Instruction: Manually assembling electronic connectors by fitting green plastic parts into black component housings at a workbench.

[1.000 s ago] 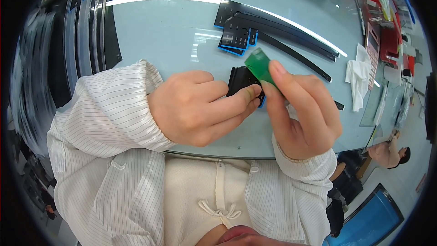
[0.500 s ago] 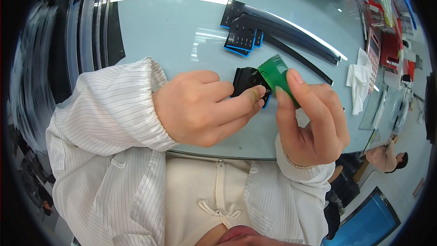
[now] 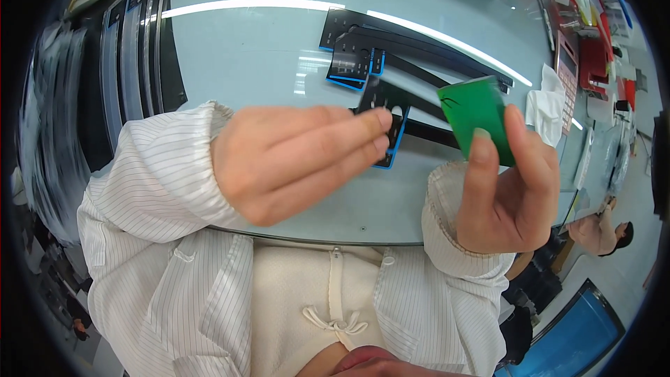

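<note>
My left hand (image 3: 300, 153) has its fingers closed at the end of a thin black panel (image 3: 403, 129) with a blue edge and a small pale opening. The panel's long dark strip runs right, partly behind a green card-like piece (image 3: 478, 122). My right hand (image 3: 513, 181) pinches that thin, flat green piece between thumb and forefinger, holding it upright over the table, apart from the left fingers. Just beyond, more black panels (image 3: 349, 63) with blue edges lie overlapped and fanned out on the table.
The pale glossy table (image 3: 244, 49) reflects a light strip. Long dark strips (image 3: 129, 35) in clear film lie at the left. A white tissue (image 3: 546, 108) and a pink calculator (image 3: 567, 73) are at the right, near red items (image 3: 597, 70). Another person (image 3: 599, 230) sits farther right.
My right hand has moved right with the green piece, away from the left fingers, and the piece stands more upright. My left hand has shifted slightly left, and more of the black panel shows.
</note>
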Demonstrator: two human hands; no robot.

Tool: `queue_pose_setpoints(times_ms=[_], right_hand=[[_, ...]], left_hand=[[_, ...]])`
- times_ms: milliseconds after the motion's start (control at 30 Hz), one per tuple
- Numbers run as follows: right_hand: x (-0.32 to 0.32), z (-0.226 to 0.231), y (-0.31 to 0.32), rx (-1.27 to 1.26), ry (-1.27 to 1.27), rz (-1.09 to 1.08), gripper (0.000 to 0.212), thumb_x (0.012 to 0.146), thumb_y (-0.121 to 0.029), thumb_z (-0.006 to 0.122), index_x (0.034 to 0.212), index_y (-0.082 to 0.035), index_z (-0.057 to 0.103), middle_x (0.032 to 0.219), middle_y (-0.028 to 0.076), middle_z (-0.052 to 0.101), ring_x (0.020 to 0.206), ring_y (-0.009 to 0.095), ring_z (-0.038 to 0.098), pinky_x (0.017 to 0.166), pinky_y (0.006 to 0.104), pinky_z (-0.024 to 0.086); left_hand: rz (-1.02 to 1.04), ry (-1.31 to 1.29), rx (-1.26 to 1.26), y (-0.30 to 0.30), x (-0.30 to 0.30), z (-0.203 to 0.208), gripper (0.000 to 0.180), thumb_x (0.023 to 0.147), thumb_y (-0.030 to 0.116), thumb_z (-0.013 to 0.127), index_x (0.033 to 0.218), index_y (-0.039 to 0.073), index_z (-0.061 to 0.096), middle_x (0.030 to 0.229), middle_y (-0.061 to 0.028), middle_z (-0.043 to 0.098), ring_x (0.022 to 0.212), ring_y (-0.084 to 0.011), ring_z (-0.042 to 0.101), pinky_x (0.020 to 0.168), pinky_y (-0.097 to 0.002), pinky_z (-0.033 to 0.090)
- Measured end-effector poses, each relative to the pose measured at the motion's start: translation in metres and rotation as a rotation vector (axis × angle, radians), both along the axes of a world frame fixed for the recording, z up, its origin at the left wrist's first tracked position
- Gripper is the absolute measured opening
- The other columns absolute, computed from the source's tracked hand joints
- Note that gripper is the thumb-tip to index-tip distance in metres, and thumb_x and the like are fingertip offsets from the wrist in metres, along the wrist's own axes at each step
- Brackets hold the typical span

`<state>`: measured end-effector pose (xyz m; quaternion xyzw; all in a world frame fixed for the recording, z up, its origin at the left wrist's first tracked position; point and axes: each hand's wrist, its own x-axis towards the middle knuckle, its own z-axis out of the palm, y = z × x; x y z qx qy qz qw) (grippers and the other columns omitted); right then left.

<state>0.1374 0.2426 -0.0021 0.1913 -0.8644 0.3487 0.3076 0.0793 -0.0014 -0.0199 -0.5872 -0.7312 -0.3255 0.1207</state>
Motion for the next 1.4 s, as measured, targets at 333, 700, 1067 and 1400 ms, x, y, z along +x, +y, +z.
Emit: queue_pose_setpoints(times_ms=[333, 700, 1067, 1400], right_hand=[[0.005, 0.002, 0.002, -0.011, -0.021, -0.018, 0.038, 0.080, 0.014, 0.074, 0.116, 0.009, 0.067, 0.097, 0.018, 0.072, 0.076, 0.017, 0.065, 0.069, 0.0260, 0.051], [-0.008, -0.015, -0.012, 0.017, -0.127, 0.151, 0.033, 0.077, 0.016, 0.075, 0.109, 0.010, 0.070, 0.092, 0.018, 0.073, 0.069, 0.016, 0.065, 0.058, 0.0228, 0.050], [-0.011, -0.022, -0.019, 0.046, -0.149, 0.194, 0.038, 0.075, 0.017, 0.077, 0.111, 0.007, 0.072, 0.084, 0.013, 0.070, 0.065, 0.015, 0.063, 0.056, 0.0233, 0.048], [-0.001, -0.010, -0.017, 0.110, -0.163, 0.130, 0.034, 0.073, 0.018, 0.076, 0.105, 0.009, 0.072, 0.085, 0.015, 0.071, 0.062, 0.016, 0.062, 0.054, 0.0235, 0.048]], left_hand=[[0.328, 0.019, -0.002, 0.007, -0.021, -0.028, 0.036, 0.074, 0.007, 0.085, 0.107, 0.000, 0.073, 0.117, -0.0140, 0.072, 0.061, -0.0145, 0.053, 0.052, -0.0264, 0.046], [0.158, 0.244, -0.092, 0.012, 0.016, -0.024, 0.019, 0.076, 0.005, 0.076, 0.094, 0.000, 0.077, 0.109, -0.0132, 0.073, 0.063, -0.0114, 0.048, 0.045, -0.0241, 0.031], [0.199, 0.254, -0.053, 0.017, 0.021, -0.031, 0.015, 0.076, 0.004, 0.076, 0.090, -0.001, 0.076, 0.096, -0.0041, 0.065, 0.069, -0.0101, 0.050, 0.046, -0.0237, 0.031], [0.212, 0.253, -0.020, 0.017, 0.023, -0.033, 0.017, 0.075, 0.003, 0.075, 0.091, -0.003, 0.076, 0.087, -0.0010, 0.060, 0.068, -0.0095, 0.050, 0.045, -0.0238, 0.031]])
